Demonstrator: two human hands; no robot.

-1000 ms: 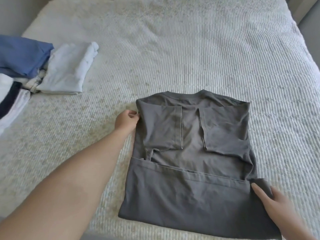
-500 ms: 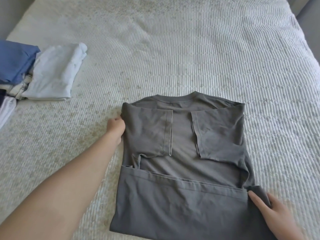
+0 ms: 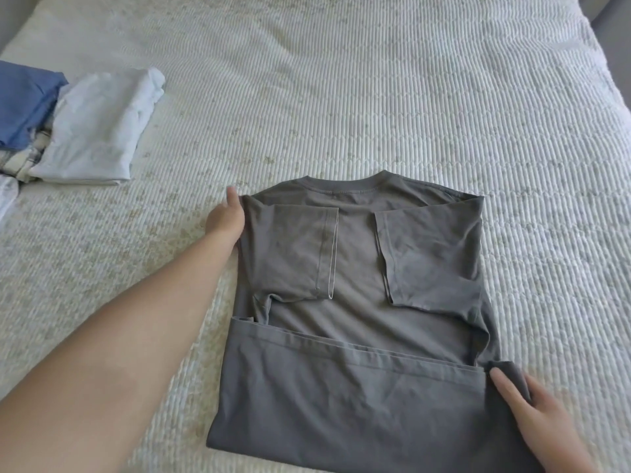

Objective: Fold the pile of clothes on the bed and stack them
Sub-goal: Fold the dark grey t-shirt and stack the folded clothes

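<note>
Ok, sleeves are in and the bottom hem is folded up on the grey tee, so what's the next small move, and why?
Probably fold left over right. The left hand holds the grey T-shirt at its left shoulder edge, the right hand pinches the hem corner opposite, and halving it would roughly match the folded white shirt.

A bed (image 3: 375, 97) covered by a white ribbed bedspread fills the view. A grey T-shirt (image 3: 358, 336) lies flat on it near the front, collar toward the far side, both sleeves folded inward and the bottom hem turned up across the body. Well apart from it, at the left edge, a folded white garment (image 3: 99, 131) rests on the cover, touching a blue folded garment (image 3: 24, 100) and a plaid piece (image 3: 24, 158) beside it.
</note>
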